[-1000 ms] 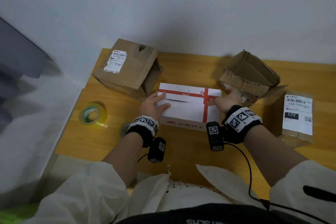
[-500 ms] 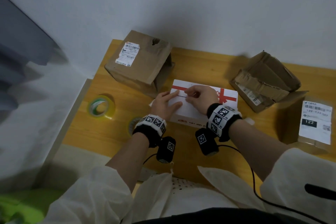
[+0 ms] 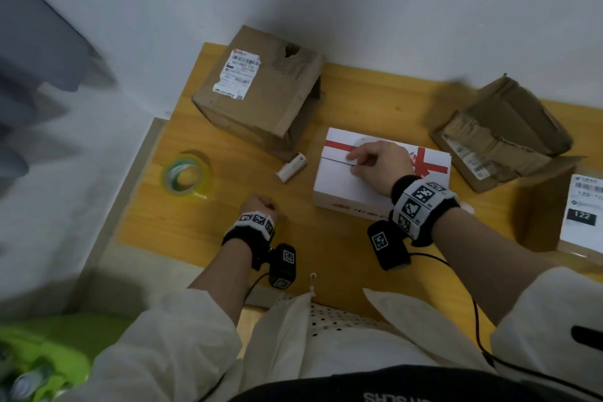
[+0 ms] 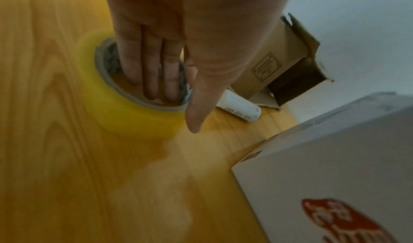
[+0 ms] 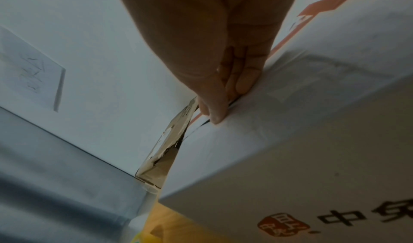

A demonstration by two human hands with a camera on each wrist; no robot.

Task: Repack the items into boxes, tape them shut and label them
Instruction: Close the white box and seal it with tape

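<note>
A white box (image 3: 346, 188) printed with a red ribbon sits mid-table, its top flaps folded down. My right hand (image 3: 375, 163) rests on top and presses thumb and fingertips along the flap seam (image 5: 201, 125). My left hand (image 3: 261, 206) is to the left of the box, over a yellowish tape roll (image 4: 125, 112) that the hand hides in the head view. Its fingers (image 4: 152, 73) reach into the roll's grey core and the thumb lies along the outside. A second tape roll (image 3: 184, 178) with a green core lies further left, untouched.
A small white cylinder (image 3: 292, 166) lies between the white box and a labelled brown box (image 3: 257, 91). A torn-open brown box (image 3: 502, 134) stands at the back right. Another labelled box (image 3: 580, 215) sits at the right edge. The wall runs close behind the table (image 3: 326, 258).
My left hand left the white box and dropped left onto the tape roll. My right hand slid from the box's right edge to the middle of the seam.
</note>
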